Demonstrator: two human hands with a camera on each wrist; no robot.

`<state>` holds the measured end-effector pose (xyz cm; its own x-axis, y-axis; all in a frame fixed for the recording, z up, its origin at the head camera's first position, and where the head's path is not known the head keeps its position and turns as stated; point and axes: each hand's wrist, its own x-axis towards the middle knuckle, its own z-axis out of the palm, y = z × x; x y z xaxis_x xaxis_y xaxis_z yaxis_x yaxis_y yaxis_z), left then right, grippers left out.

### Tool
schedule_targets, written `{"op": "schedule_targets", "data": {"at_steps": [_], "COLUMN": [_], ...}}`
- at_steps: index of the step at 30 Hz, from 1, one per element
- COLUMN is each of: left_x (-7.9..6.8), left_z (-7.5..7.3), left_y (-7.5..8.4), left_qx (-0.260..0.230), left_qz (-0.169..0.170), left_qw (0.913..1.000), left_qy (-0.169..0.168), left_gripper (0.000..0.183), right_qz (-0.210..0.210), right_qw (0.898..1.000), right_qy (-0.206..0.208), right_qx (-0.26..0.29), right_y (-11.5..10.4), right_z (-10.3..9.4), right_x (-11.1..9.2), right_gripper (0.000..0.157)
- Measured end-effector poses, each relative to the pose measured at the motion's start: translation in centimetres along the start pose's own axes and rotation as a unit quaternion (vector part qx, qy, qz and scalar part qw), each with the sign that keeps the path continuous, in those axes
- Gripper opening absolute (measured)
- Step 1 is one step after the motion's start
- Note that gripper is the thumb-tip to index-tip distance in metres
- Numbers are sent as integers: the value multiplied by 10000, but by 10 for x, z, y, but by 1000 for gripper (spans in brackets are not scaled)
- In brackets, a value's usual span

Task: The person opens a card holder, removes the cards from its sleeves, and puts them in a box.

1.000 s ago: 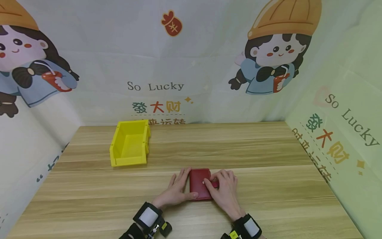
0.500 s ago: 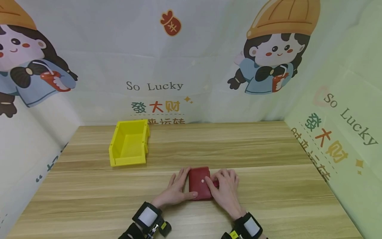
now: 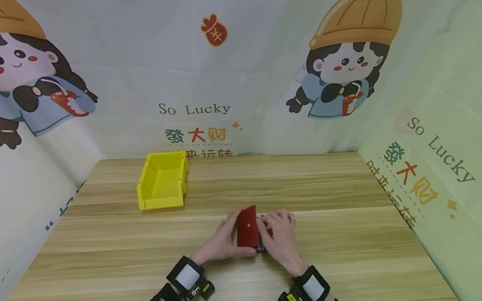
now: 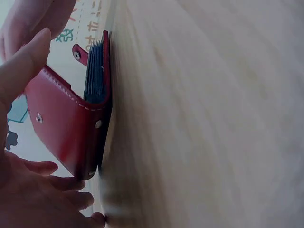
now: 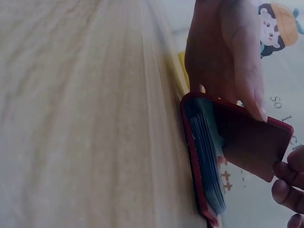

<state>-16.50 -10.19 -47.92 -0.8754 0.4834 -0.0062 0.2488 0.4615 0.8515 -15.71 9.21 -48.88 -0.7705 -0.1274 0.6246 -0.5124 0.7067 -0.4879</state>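
A red card holder (image 3: pixel 246 228) with a snap stud stands partly opened on the table, its cover tilted up. Inside it, a stack of card sleeves (image 5: pixel 206 159) shows in the right wrist view. My left hand (image 3: pixel 222 242) holds the holder from the left, thumb at the near edge of the cover and fingers along the spine and far side. On the right, my right hand (image 3: pixel 278 238) has curled fingers at the cover's free edge; its fingertips (image 5: pixel 281 191) meet the corner. The snap strap (image 4: pixel 80 54) sticks up loose in the left wrist view.
A yellow plastic bin (image 3: pixel 163 179) stands at the back left of the wooden table (image 3: pixel 320 184). Behind it hangs a printed cloth (image 3: pixel 256 83) with cartoon figures, which also covers both sides. Black camera straps (image 3: pixel 188 274) sit on both wrists.
The cover of the card holder has swung up from lying flat and leans left, baring the sleeves. My left hand has tightened around its left side; my right hand has shifted slightly left.
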Motion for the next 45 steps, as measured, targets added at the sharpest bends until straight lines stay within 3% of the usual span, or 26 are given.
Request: {"op": "schedule_targets", "data": {"at_steps": [5, 9, 14, 17, 22, 27, 32, 39, 45], "left_x": [2, -1, -7, -10, -14, -16, -15, -19, -20], "left_z": [3, 3, 2, 0, -2, -3, -12, -24, -28], "left_y": [3, 5, 6, 8, 11, 10, 6, -1, -1], "left_qx": [-146, -185, -113, -245, -475, -141, 225, 819, 1181], "left_qz": [407, 601, 578, 513, 322, 64, -103, -605, -680], "left_qw": [9988, 9968, 9953, 9950, 9937, 9847, 9697, 9650, 9632], "left_qy": [246, 489, 769, 815, 964, 1734, 2430, 2417, 2315], "left_gripper": [110, 106, 101, 99, 89, 58, 33, 23, 20], "right_qz": [-200, -184, -126, -103, -316, -461, -43, 661, 672], "right_qw": [9987, 9926, 9792, 9757, 9793, 9826, 9829, 9757, 9751], "right_qy": [-135, -580, -1269, -1541, -1624, -1578, -1682, -1935, -1943], "right_qx": [454, 1051, 1581, 1554, 1164, 869, 750, 791, 833], "right_y": [-2, -3, -2, 0, 3, 10, 15, 21, 26], "right_z": [1, 0, 1, 3, 7, 9, 6, 0, -2], "right_x": [2, 3, 2, 0, -5, -9, -12, -13, -14], "right_gripper": [12, 11, 15, 20, 27, 28, 30, 38, 44]}}
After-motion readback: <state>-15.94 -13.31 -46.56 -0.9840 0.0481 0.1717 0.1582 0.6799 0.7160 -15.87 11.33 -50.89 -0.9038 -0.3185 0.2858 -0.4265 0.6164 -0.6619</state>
